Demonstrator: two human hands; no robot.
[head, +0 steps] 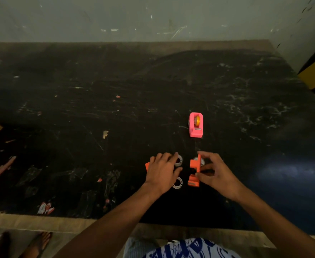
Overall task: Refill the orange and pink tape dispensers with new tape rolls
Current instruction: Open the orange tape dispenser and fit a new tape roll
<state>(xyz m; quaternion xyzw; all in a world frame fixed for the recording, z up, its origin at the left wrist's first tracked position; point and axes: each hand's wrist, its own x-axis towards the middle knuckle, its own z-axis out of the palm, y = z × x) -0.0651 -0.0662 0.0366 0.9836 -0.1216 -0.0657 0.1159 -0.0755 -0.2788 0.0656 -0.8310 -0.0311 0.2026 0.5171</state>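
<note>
Near the front edge of the dark, scuffed table [78, 108], the right hand [215, 174] had its thumb and fingers closed on the side of the orange tape dispenser [194, 172], which stood on the tabletop with its cutter end toward the person. A tape roll [201, 161] showed just behind the dispenser's far end, partly hidden by it and by the fingers, so whether it sat in the dispenser or on the table could not be told. The left hand [162, 171] lay palm down just to the left, fingers loosely spread and bent, the fingertips touching a clear tape roll [179, 161] that lay flat on the table. A small orange piece [147, 166] stuck out from under the left side of that hand; what it was could not be told. A second clear roll [177, 183] lay flat between the left wrist and the orange dispenser. Farther back, well apart from both hands, the pink tape dispenser [195, 125] stood upright with a yellow-orange hub [197, 121] in its cradle.
</note>
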